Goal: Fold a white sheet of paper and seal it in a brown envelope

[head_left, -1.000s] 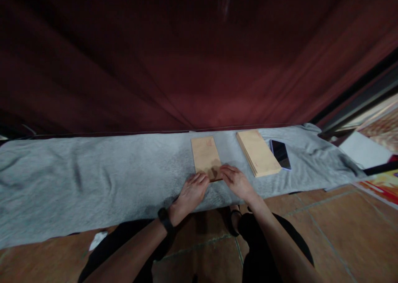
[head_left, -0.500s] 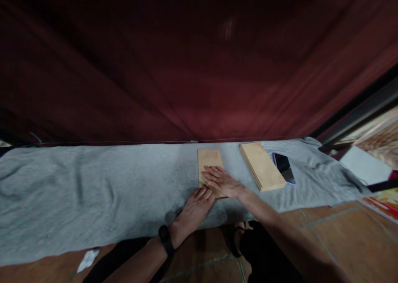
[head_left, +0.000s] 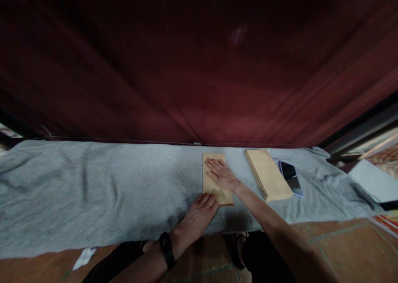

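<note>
A brown paper envelope [head_left: 216,189] lies flat on the grey cloth, its long side running away from me. My right hand [head_left: 222,175] is laid on its upper half, palm down with the fingers stretched out. At the envelope's near left corner rests my left hand [head_left: 202,211], its fingers loosely bent and touching the edge; its thumb is hidden. I wear a black band on the left wrist. To the right, a stack of similar brown envelopes [head_left: 270,175] lies at a slant.
A phone [head_left: 291,177] lies beside the stack. The grey cloth [head_left: 93,192] covers a long, low surface against a dark red panel [head_left: 199,88]. A white flat object [head_left: 374,179] sits at far right. White paper [head_left: 84,258] lies on the tiled floor.
My right hand has slid up the envelope, away from me. My left hand stays at the near left corner, now apart from the right hand. The view has shifted slightly.
</note>
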### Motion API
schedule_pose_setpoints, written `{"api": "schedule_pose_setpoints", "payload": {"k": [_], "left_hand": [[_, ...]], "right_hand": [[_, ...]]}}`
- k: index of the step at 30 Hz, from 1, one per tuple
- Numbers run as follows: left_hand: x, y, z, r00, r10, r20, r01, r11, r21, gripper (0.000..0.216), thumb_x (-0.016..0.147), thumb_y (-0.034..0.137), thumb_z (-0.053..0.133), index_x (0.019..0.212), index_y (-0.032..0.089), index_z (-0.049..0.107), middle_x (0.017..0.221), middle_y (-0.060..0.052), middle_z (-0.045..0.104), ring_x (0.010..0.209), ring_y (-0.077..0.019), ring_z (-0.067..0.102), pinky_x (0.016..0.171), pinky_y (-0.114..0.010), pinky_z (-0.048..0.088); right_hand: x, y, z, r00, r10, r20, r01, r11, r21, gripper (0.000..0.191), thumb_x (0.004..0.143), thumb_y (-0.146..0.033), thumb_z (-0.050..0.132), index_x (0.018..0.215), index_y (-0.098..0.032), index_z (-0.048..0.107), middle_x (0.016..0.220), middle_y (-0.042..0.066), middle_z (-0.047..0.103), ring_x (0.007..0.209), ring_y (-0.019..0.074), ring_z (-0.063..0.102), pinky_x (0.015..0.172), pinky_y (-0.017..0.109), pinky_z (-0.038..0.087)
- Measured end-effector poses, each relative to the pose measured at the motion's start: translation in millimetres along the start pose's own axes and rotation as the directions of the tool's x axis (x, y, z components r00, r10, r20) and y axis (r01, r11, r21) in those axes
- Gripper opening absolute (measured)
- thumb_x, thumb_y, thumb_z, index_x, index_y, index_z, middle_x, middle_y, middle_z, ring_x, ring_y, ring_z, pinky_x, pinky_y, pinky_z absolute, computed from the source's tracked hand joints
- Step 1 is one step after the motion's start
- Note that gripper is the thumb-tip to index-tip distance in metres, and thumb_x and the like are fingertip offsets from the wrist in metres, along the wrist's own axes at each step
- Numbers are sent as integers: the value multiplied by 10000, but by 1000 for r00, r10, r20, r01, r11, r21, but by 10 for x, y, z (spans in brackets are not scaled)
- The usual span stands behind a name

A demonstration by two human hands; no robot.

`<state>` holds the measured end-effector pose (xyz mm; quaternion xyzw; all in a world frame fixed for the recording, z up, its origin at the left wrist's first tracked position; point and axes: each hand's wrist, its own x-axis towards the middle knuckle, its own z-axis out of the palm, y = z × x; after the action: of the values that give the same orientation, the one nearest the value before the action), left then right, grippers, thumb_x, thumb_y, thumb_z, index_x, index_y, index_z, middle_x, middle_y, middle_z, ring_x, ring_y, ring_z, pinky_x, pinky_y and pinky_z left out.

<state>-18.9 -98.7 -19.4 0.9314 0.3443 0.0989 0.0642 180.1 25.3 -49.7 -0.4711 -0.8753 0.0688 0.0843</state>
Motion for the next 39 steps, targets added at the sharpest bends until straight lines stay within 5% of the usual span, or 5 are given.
{"api": "schedule_pose_setpoints", "payload": {"k": [8, 15, 27, 34, 39], "left_hand": [[-16, -18, 112, 999, 29, -40, -31, 999, -32, 406, 929, 51, 468, 1301, 200, 534, 1347, -87, 605, 1276, -205, 547, 1099, -360, 413], [-49, -55, 149, 999, 39, -7, -39, 999, -26, 455, 924, 32, 450, 1345, 191, 515, 1367, -88, 600, 1295, -211, 544, 1099, -370, 432], [-52, -37, 42, 999, 36, 27, -36, 999, 26, 511, 873, -24, 440, 1316, 202, 554, 1377, -85, 613, 1326, -197, 527, 1104, -349, 431], [-40, -51, 113, 999, 39, 5, -39, 999, 29, 469, 868, -24, 476, 1274, 189, 575, 1349, -84, 627, 1293, -200, 550, 1096, -340, 436], [-38, -57, 153, 999, 35, -6, -35, 999, 20, 437, 886, -14, 463, 1257, 187, 573, 1320, -76, 629, 1252, -191, 576, 1092, -352, 442]], "right_hand": [[-452, -430, -119, 968, -122, 217, 54, 953, 298, 562, 1073, -498, 160, 1581, -275, 253, 1652, -11, 233, 1536, 164, 151, 1276, 433, 44], [-674, -458, -217, 955, -183, 235, 32, 847, 531, 598, 1064, -539, 122, 1523, -278, 404, 1613, 4, 348, 1512, 147, 239, 1276, 411, 73], [-79, 195, -52, 995, 91, -50, -93, 995, -40, 531, 1067, -370, 314, 1580, -235, 270, 1623, 72, 300, 1505, 198, 272, 1232, 455, 276], [-41, 223, 117, 941, 268, -208, -281, 959, -38, 629, 1053, -472, 293, 1544, -82, 337, 1599, 188, 314, 1500, 283, 283, 1216, 517, 287], [-268, 83, 183, 938, 254, -237, -265, 964, -16, 615, 1053, -444, 319, 1536, -65, 343, 1594, 197, 328, 1503, 280, 276, 1219, 506, 291]]}}
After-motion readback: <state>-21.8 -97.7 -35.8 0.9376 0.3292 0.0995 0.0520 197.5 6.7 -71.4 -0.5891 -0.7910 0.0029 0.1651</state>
